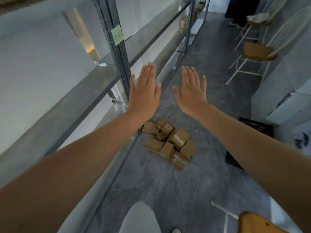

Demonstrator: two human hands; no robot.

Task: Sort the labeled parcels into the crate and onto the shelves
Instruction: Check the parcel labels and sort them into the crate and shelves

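Two bare forearms stretch forward from the bottom corners, each ending in a flat hand with the back facing the camera. The left hand (144, 91) and right hand (191, 91) are side by side and apart, fingers straight and close together, thumbs turned in toward each other. Both are released and grasp nothing.

Along the left runs one grey metal shelving unit (67, 106) with several long tiers. Its nearest upright post (117, 52) stands just behind the left hand.

Three white-framed chairs with wooden seats show: two at upper right (259, 51) and part of one at the bottom right corner.

One black crate (255, 126) sits on the grey marbled floor (168, 185) at right, partly hidden by the right forearm.

The parcels (170, 143), about ten small brown cardboard boxes, lie heaped on the floor below the hands, beside the shelving's foot and well apart from the crate. Their labels are too small to read.

One pale green note (116, 34) is stuck to the post; its writing is illegible.
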